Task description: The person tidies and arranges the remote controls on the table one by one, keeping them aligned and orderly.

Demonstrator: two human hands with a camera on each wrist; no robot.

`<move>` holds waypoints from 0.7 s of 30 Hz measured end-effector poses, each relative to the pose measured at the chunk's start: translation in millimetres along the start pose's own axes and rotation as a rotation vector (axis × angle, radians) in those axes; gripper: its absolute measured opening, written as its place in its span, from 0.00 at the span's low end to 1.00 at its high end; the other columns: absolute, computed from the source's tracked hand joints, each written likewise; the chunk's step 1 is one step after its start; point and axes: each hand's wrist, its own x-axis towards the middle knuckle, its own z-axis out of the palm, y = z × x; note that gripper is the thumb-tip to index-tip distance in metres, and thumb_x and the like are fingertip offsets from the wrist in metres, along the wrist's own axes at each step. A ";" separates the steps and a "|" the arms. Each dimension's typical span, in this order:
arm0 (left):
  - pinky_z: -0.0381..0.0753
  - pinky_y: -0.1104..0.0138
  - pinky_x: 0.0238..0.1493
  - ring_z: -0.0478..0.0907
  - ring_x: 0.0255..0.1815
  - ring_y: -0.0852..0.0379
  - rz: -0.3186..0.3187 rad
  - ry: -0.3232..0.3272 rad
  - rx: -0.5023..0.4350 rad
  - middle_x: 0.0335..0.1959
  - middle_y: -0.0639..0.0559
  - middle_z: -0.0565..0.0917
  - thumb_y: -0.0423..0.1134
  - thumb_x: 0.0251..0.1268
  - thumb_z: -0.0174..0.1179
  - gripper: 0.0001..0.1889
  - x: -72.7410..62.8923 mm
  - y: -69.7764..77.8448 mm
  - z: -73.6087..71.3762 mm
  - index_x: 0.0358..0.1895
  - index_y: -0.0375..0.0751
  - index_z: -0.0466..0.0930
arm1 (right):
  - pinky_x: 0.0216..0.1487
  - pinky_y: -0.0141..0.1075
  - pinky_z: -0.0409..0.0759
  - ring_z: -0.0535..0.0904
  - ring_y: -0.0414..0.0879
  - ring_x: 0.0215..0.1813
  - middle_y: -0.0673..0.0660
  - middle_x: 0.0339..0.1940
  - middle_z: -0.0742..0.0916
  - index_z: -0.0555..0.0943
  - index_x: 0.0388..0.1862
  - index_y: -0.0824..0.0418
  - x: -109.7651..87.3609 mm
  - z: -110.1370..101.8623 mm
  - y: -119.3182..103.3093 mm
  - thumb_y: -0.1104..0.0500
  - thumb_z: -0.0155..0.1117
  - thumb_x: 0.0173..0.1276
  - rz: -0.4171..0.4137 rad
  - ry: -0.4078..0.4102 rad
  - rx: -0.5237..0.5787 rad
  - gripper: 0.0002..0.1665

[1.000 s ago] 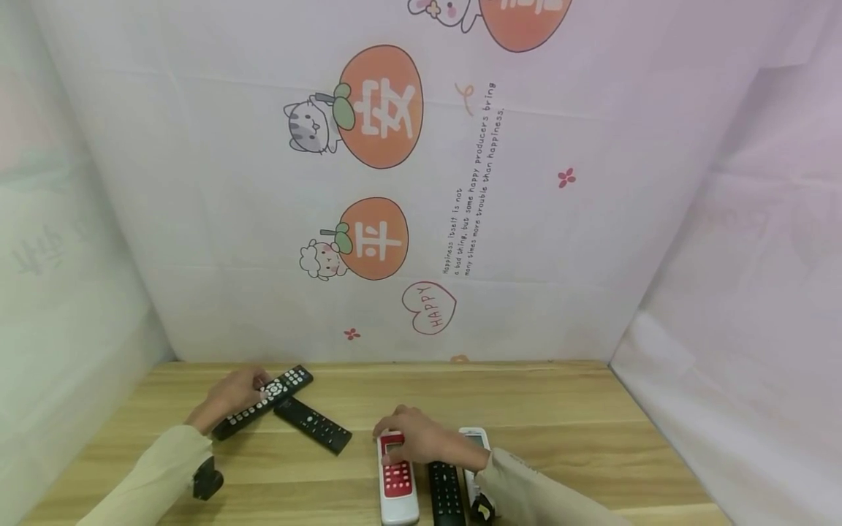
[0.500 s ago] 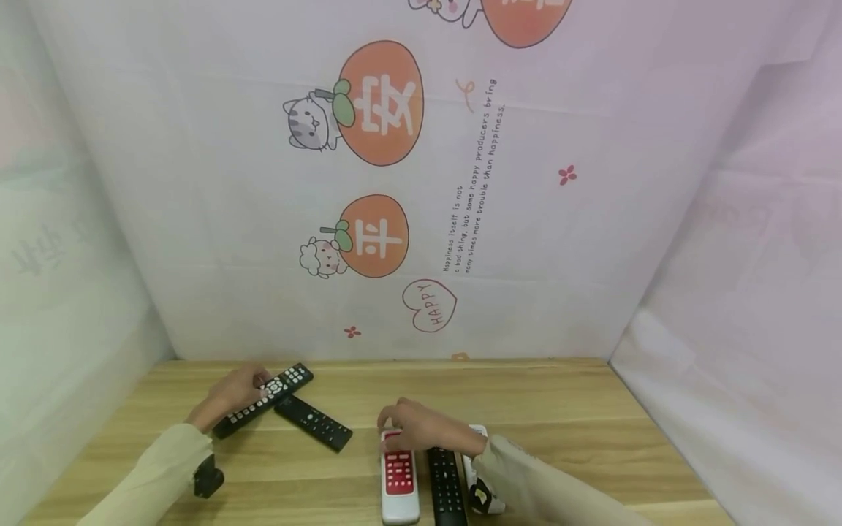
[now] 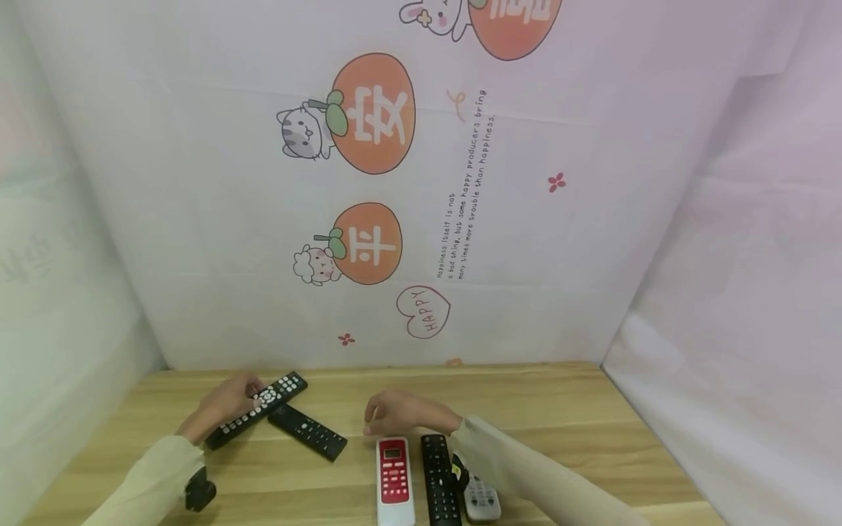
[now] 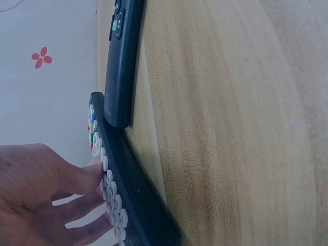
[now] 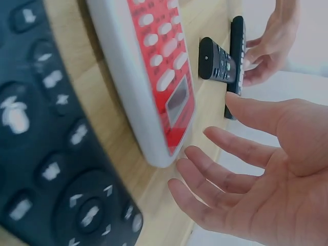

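Observation:
My left hand (image 3: 226, 403) holds a long black remote control (image 3: 288, 387) with white buttons, which lies slantwise at the table's back left. In the left wrist view the thumb touches its button face (image 4: 116, 201), and the other fingers reach across it. A shorter black remote (image 3: 308, 432) lies against its near side. My right hand (image 3: 400, 411) is just past the far end of a white remote with a red face (image 3: 395, 475). Its relaxed fingers hold nothing and stand apart from that remote in the right wrist view (image 5: 241, 174).
A black remote (image 3: 439, 478) lies right of the red-faced one. Beside it, a white remote (image 3: 483, 501) is partly hidden under the right sleeve (image 3: 526, 471). White printed cloth (image 3: 513, 314) walls the wooden table (image 3: 566, 424) at the back and sides.
My right hand has let go of the red-faced remote and moved away past its far end, uncovering the small screen. The left hand stays on its remote. The head view has shifted slightly.

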 end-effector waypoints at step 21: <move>0.82 0.38 0.51 0.82 0.47 0.33 -0.032 -0.006 0.010 0.45 0.27 0.84 0.30 0.65 0.64 0.16 -2.1 -2.3 2.8 0.52 0.23 0.80 | 0.47 0.35 0.85 0.84 0.41 0.45 0.49 0.47 0.89 0.86 0.50 0.55 46.9 16.3 -41.7 0.43 0.76 0.66 0.048 0.001 -0.102 0.22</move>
